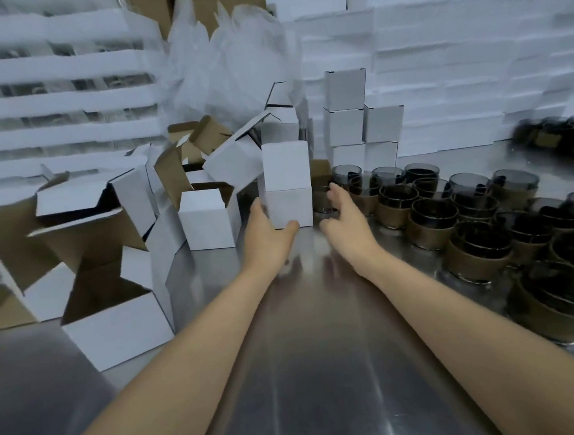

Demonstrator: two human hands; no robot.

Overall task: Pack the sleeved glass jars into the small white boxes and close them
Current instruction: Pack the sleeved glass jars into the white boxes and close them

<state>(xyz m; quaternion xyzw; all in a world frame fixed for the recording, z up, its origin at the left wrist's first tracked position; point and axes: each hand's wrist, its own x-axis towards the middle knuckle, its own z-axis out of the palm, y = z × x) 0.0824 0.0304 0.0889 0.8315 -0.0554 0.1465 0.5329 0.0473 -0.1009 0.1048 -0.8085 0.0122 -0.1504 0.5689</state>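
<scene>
A closed small white box (290, 206) stands on the steel table (318, 369), with a second closed box (285, 165) stacked on top of it. My left hand (266, 231) touches the lower box's left side and front bottom corner, thumb under its edge. To the right of that box my right hand (345, 214) hovers with straight fingers, holding nothing. Several dark glass jars in brown sleeves (433, 221) crowd the table's right side.
Several open, empty white boxes (115, 320) lie jumbled at the left, one upright (207, 220). Closed boxes (360, 125) are stacked behind the jars. Flat white stacks (455, 66) and crumpled plastic (225, 61) line the back.
</scene>
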